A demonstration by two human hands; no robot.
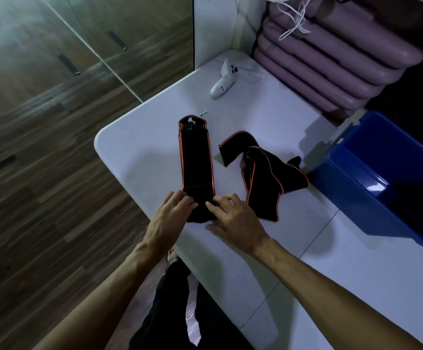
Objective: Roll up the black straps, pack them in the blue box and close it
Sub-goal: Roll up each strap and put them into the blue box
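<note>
We have both hands on the near end of the flat strap (196, 157), which lies straight on the tabletop (139, 147), running away from us. Left hand (172, 210) has fingers curled down onto the strap's near left corner; right hand (233, 213) has fingers curled and pinching the near right corner, thumb tucked toward the fold. Looks like we are starting the roll at this end; no real coil shows yet.

To do it well, we judge:
- keep both hands level so the first turn is square to the orange edging, else the roll cones out
- roll tight from turn one; loose core likely springs open
- press down as we roll away from us, strap stays flat ahead
- far end of this strap has a loop or buckle part, detail unclear; it ends up outside the roll

Right of the flat strap, close beside it, the second strap (261, 170) lies crumpled and twisted, not yet rolled. Further right, past that one, the blue box (356, 198) sits open, inside apparently empty. Beyond the flat strap's far end: a small screw-like bit (203, 113), then a white handheld device (224, 80).
</note>
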